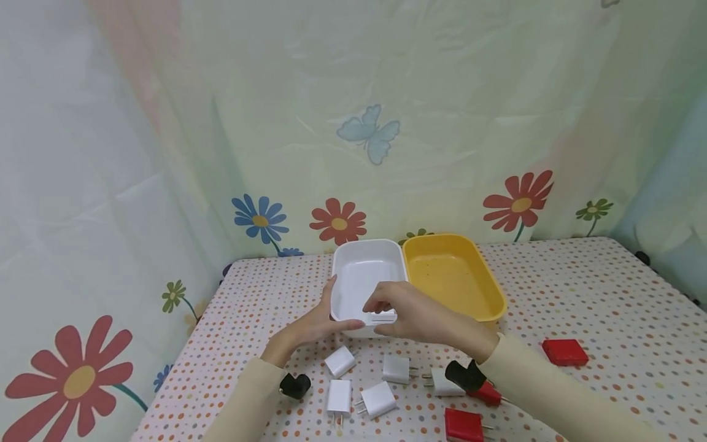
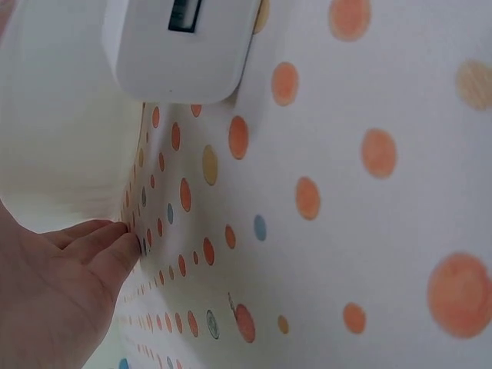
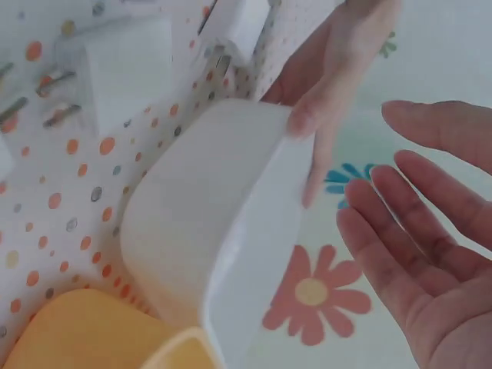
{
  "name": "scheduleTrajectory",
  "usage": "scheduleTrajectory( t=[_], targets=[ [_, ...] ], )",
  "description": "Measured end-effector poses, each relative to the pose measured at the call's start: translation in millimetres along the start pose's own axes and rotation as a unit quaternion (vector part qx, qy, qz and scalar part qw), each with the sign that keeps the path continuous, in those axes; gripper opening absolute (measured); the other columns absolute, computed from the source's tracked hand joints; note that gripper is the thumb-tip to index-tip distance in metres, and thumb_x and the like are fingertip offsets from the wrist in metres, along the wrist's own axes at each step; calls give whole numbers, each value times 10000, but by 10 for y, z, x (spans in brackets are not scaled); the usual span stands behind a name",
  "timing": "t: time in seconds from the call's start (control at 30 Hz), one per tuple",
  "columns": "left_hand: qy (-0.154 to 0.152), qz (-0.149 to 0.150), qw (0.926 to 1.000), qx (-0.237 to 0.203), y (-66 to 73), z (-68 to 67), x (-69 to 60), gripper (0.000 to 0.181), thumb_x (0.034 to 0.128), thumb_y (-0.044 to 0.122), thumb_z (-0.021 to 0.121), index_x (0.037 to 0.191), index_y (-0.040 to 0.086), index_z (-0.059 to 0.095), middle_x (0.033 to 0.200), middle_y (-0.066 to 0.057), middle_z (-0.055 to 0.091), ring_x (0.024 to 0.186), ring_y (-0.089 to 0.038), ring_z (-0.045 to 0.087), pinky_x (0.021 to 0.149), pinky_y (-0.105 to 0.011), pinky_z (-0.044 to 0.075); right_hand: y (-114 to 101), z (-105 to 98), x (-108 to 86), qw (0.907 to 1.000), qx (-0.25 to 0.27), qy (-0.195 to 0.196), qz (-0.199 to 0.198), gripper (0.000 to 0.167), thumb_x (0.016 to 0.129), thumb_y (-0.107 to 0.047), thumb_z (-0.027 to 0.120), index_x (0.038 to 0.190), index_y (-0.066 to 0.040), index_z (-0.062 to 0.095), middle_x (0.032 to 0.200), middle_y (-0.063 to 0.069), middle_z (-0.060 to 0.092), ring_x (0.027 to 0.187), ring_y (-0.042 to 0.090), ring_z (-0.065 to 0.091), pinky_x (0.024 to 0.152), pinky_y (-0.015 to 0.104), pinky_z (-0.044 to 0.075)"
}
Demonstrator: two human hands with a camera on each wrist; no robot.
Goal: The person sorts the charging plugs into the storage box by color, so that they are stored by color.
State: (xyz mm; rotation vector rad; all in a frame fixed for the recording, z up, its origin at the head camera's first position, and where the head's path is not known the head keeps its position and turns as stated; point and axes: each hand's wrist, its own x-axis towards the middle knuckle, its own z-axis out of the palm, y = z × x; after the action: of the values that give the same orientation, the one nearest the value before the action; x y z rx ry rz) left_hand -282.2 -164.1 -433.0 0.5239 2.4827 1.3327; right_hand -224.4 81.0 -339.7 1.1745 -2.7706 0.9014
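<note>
A white plastic bin (image 1: 369,252) stands on the table beside a yellow bin (image 1: 455,238). My left hand (image 1: 317,318) holds the white bin at its near left corner, the thumb on the front rim and the fingers along the left wall. Above the near edge of that bin is my right hand (image 1: 411,312); in the right wrist view its thumb is apart from loosely bent fingers (image 3: 419,207), with nothing between them. A small white shape shows under it in the head view; I cannot tell whether it is a charger or part of the bin.
Several white plug chargers (image 1: 378,399) lie scattered in front of the white bin. Red chargers (image 1: 464,425) lie near the right forearm, and a red block (image 1: 566,352) farther right. A dotted cloth (image 1: 607,319) covers the table; a flowered curtain (image 1: 276,153) hangs behind it.
</note>
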Motion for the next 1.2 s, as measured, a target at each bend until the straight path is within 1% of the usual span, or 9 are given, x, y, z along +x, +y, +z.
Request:
scheduleTrajectory(
  t=[0.07,0.23,0.37,0.53,0.63,0.77,0.97,1.1,1.2],
  targets=[
    [19,-27,10000,-2,-3,6,5,1249,880,514,810,1670,199,-105,1679,-205,216,1438,-380,411,1142,-635,350,-68,-46,-115,9998,37,-122,-149,252,846,-48,872,1076,-54,769,1013,-14,703,951,190,681,863,339,596],
    [92,-88,9999,98,6,0,-5,1275,858,551,815,1673,180,-93,1665,-225,240,1434,-405,416,1142,-650,347,-94,-94,-394,9986,46,-524,-19,257,825,-128,910,1043,-131,773,987,-91,681,899,90,639,818,293,588],
    [139,-58,9998,138,6,-9,-13,1304,838,582,820,1674,165,-89,1672,-226,230,1445,-414,403,1144,-654,342,49,-46,-580,9958,115,-871,249,291,800,-130,928,1044,-136,771,989,-86,685,897,106,645,812,305,592],
    [120,-56,9998,134,8,1,-19,1317,829,602,819,1674,159,-88,1670,-226,229,1442,-414,404,1138,-656,349,237,67,-743,9898,244,-1124,840,300,775,-90,931,1024,-134,768,975,-81,673,883,108,630,801,313,584],
    [99,-50,9999,110,19,5,-13,1316,829,604,816,1674,159,-90,1671,-227,228,1444,-419,399,1140,-662,344,318,120,-800,9866,66,-1237,1059,300,756,-100,943,997,-147,772,958,-103,671,853,68,606,778,295,573],
    [109,-57,9999,105,21,7,-5,1326,818,617,819,1674,164,-87,1671,-227,225,1448,-423,392,1139,-670,340,403,172,-838,9869,-172,-1250,1003,300,738,-110,955,985,-131,786,931,-122,684,787,26,560,716,266,545],
    [66,-27,9999,128,24,12,11,1314,827,612,814,1673,173,-91,1676,-225,208,1454,-418,383,1146,-662,338,473,235,-872,9863,31,-1055,1265,336,730,-108,957,1016,-80,784,943,-80,726,820,46,608,780,334,588],
    [66,-32,9999,134,19,11,6,1299,838,593,812,1675,182,-92,1681,-225,197,1453,-417,385,1143,-661,343,492,270,-874,9826,-24,-1058,1523,332,729,-134,963,1008,-90,790,951,-71,725,839,82,621,816,380,595],
    [74,-51,9998,170,7,8,0,1303,836,603,809,1675,178,-92,1683,-227,195,1456,-422,384,1139,-665,347,506,288,-881,9816,-85,-1092,1566,336,729,-134,960,1018,-95,793,963,-71,710,855,91,617,823,393,593]
  ],
)
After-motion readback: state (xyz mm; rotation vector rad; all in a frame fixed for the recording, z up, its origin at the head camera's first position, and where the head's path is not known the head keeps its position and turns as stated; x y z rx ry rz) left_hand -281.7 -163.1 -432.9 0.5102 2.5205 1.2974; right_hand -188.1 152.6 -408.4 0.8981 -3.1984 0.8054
